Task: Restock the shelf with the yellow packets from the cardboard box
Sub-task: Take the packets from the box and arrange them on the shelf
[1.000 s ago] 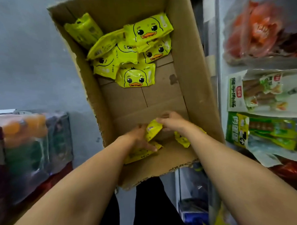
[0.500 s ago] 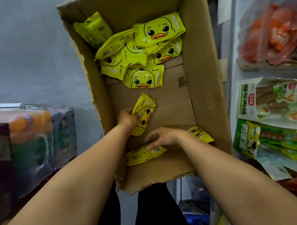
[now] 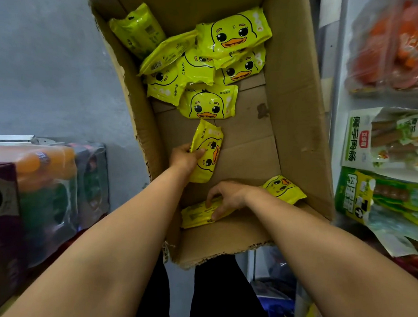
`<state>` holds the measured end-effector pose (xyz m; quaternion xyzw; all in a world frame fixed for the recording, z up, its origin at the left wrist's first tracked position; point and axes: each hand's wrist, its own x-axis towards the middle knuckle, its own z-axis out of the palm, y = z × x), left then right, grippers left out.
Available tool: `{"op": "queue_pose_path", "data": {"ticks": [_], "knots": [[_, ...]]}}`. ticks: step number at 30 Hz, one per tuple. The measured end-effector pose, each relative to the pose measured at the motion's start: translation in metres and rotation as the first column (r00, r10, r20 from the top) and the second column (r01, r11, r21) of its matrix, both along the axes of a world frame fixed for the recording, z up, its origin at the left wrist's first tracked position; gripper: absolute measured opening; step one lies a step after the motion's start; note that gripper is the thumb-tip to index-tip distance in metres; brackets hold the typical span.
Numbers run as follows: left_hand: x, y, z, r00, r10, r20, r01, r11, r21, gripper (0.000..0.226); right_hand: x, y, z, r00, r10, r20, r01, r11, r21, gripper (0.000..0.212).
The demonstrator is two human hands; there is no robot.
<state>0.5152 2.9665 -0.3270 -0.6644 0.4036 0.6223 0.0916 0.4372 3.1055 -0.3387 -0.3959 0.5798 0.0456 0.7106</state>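
An open cardboard box (image 3: 294,111) holds several yellow duck-face packets, most piled at its far end (image 3: 211,62). My left hand (image 3: 183,158) grips one yellow packet (image 3: 209,151) by its left edge, thumb across its front, above the box floor. My right hand (image 3: 229,198) curls its fingers around another yellow packet (image 3: 196,215) lying face down near the box's near wall. A third loose packet (image 3: 284,188) lies just right of my right wrist.
A shelf (image 3: 339,85) on the right carries bagged snacks in red, white and green wrappers (image 3: 382,146). On the left stand wrapped drink bottles (image 3: 49,189) and a purple carton (image 3: 2,215). Grey floor lies beyond the box.
My left hand has lifted its packet up and away from the near end of the box. My right hand has moved left and closed on the face-down packet.
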Motion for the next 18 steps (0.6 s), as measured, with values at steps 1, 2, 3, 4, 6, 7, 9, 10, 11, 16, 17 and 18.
{"op": "queue_pose_path", "data": {"ticks": [1, 2, 3, 4, 6, 7, 9, 10, 11, 16, 17, 18], "knots": [[0.000, 0.000, 0.000, 1.000, 0.006, -0.001, -0.006, 1.000, 0.002, 0.032, 0.000, 0.000, -0.001, 1.000, 0.007, 0.009, -0.007, 1.000, 0.002, 0.046], [0.000, 0.000, 0.001, 1.000, 0.014, -0.006, -0.013, 1.000, 0.004, 0.032, 0.000, 0.001, 0.000, 1.000, 0.025, 0.019, -0.025, 1.000, 0.011, 0.046], [-0.001, 0.000, 0.002, 1.000, 0.018, -0.011, -0.017, 1.000, 0.005, 0.032, 0.000, 0.002, 0.001, 0.998, 0.050, 0.027, -0.050, 0.999, 0.010, 0.046], [-0.002, -0.001, 0.003, 1.000, 0.024, -0.015, -0.024, 1.000, 0.006, 0.032, 0.000, 0.003, 0.001, 0.998, 0.060, 0.022, -0.060, 0.998, 0.001, 0.044], [-0.002, -0.001, 0.004, 0.999, 0.041, -0.023, -0.040, 0.999, 0.007, 0.034, -0.002, 0.005, 0.000, 1.000, -0.009, -0.020, 0.008, 0.999, -0.047, 0.030], [-0.003, -0.002, 0.005, 0.998, 0.049, -0.029, -0.049, 0.999, 0.000, 0.034, -0.004, 0.005, -0.001, 0.996, -0.082, -0.040, 0.079, 0.994, -0.070, 0.022], [-0.002, -0.002, 0.006, 0.996, 0.070, -0.046, -0.072, 0.997, -0.036, 0.031, -0.011, 0.004, -0.001, 0.961, -0.269, -0.058, 0.265, 0.962, -0.065, 0.009], [-0.002, -0.003, 0.007, 0.995, 0.081, -0.057, -0.085, 0.994, -0.062, 0.029, -0.016, 0.005, -0.003, 0.923, -0.379, -0.073, 0.376, 0.925, -0.051, 0.007], [-0.002, -0.004, 0.008, 0.993, 0.093, -0.069, -0.099, 0.991, -0.089, 0.028, -0.023, 0.005, -0.006, 0.864, -0.493, -0.103, 0.492, 0.870, -0.038, 0.008], [-0.007, -0.010, 0.009, 0.980, 0.156, -0.126, -0.182, 0.956, -0.232, 0.027, -0.050, 0.008, -0.007, 0.651, -0.722, -0.233, 0.736, 0.676, -0.038, 0.040], [-0.007, -0.010, 0.009, 0.978, 0.162, -0.130, -0.190, 0.951, -0.243, 0.026, -0.051, 0.009, -0.006, 0.656, -0.721, -0.221, 0.737, 0.676, -0.019, 0.046], [-0.007, -0.010, 0.008, 0.976, 0.172, -0.133, -0.200, 0.948, -0.247, 0.026, -0.050, 0.011, -0.005, 0.683, -0.700, -0.209, 0.715, 0.699, -0.004, 0.053]]}}
